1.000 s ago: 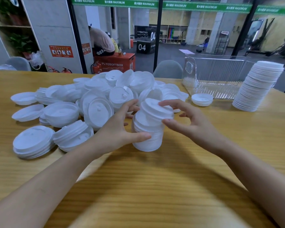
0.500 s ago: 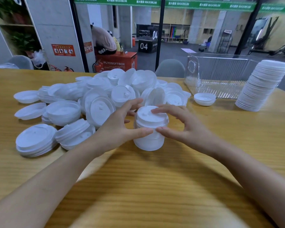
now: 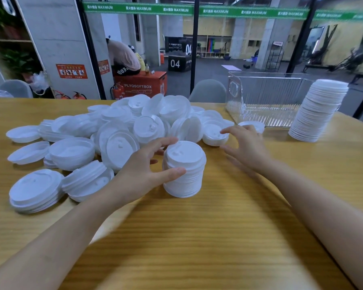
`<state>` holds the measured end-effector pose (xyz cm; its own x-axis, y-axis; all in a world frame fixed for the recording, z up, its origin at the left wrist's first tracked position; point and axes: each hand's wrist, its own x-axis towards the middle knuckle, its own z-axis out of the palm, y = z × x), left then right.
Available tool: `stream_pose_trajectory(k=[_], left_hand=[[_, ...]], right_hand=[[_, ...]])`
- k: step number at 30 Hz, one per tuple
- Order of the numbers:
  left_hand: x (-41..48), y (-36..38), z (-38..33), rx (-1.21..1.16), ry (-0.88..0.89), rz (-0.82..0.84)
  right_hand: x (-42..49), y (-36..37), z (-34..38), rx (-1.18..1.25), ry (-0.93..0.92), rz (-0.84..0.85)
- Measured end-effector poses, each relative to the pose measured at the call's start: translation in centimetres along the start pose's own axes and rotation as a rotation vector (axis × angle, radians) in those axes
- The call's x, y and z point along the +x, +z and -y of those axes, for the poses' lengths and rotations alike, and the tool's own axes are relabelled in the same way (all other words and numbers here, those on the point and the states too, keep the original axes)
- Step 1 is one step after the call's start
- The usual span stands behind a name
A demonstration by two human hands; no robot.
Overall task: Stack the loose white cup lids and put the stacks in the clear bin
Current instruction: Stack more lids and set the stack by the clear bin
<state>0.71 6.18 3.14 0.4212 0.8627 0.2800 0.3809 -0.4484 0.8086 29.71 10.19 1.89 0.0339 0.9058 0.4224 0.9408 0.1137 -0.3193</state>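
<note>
Fingers (image 3: 166, 141) of the left hand (image 3: 143, 172) curve round one short stack (image 3: 184, 170), thumb in front. The right hand (image 3: 247, 147), spread and blurred, hovers at its 2 o'clock. One clear bin (image 3: 234, 91) stands at 1 o'clock, with one tall stack (image 3: 321, 111) at the bin's 3 o'clock. Loose lids (image 3: 147, 126), too many to count, are heaped at 10 o'clock.

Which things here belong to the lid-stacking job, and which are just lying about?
Job: short stack in the left hand; right hand; loose lids; tall stack; clear bin.
Lying about: orange box; fire extinguisher; grey chair.
</note>
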Motion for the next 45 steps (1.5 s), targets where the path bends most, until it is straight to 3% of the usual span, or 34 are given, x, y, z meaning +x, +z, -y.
stream_pose_trajectory(k=[6, 15, 19, 24, 27, 30, 34, 42, 45], left_hand=[[0.2, 0.1, 0.3, -0.005, 0.008, 0.003], [0.3, 0.1, 0.4, -0.013, 0.018, 0.002], [0.2, 0.0, 0.4, -0.018, 0.016, 0.001], [0.2, 0.0, 0.2, -0.016, 0.014, 0.007], [0.2, 0.0, 0.2, -0.019, 0.013, 0.001], [0.1, 0.1, 0.2, -0.025, 0.013, -0.002], [0.3, 0.2, 0.4, -0.027, 0.013, -0.008], [0.2, 0.1, 0.4, -0.026, 0.007, -0.004], [0.1, 0.1, 0.4, -0.030, 0.004, 0.003]], right_hand=[[2.7, 2.3, 1.0, -0.129, 0.070, 0.083], [3.2, 3.0, 0.6, 0.364, 0.097, -0.109], [1.7, 0.7, 0.7, 0.463, 0.027, -0.092], [-1.0, -2.3, 0.3, 0.398, -0.110, -0.051], [-2.7, -3.1, -0.1, 0.157, -0.264, -0.044], [-4.2, -3.4, 0.0, -0.024, -0.386, 0.102], [-5.1, -2.7, 0.8, 0.352, -0.407, 0.203], [-4.8, -1.4, 0.3, 1.058, -0.067, 0.021], [-5.0, -1.5, 1.4, 1.361, 0.009, 0.033]])
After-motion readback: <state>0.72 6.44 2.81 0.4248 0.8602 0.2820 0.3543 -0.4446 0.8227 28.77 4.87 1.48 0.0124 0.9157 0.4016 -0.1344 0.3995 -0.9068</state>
